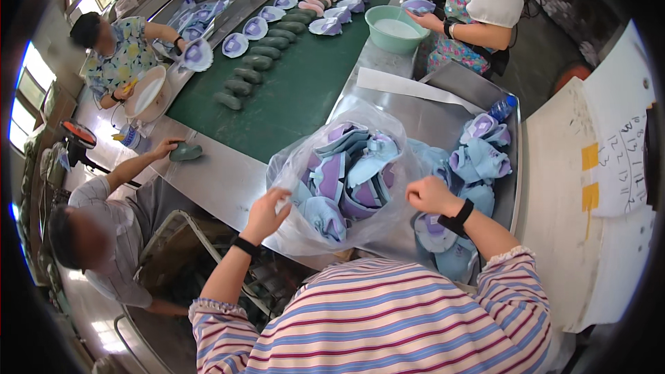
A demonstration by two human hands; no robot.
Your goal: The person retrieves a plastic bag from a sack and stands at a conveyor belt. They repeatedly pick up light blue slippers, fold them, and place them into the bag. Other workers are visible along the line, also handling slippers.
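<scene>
In front of me stands a clear plastic bag (294, 237), its mouth spread wide. Light blue and purple fabric shoe uppers (325, 176) fill it, some stacked inside one another. My left hand (265, 213) is at the bag's left rim, its fingers bent and closed on the thin film. On the opposite side my right hand (431, 195) is curled into a fist at the rim, gripping the plastic; the fingertips are partly hidden. More loose uppers (479, 159) lie in a metal tray beside my right hand.
A green conveyor belt (305, 90) runs away from me with rows of green shoe lasts (258, 62) and uppers. One worker's hand touches a green last (185, 152) at the left. Basins (396, 28) stand beside other workers. A blue-capped bottle (502, 108) lies in the metal tray (514, 187).
</scene>
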